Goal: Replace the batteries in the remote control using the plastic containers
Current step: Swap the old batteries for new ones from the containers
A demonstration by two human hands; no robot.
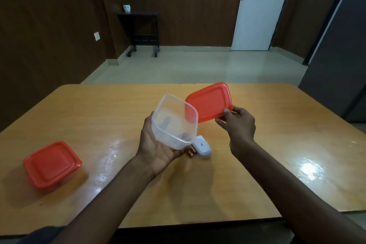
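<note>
Lidded container (51, 164) left, well apart

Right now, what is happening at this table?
A person holds a clear tub tilted in the left hand and its red lid in the right hand. Below the tub, a white remote and batteries lie on the table. A second tub, lidded, sits at the left.

Wooden table (277, 144), white door (257, 16)
</note>
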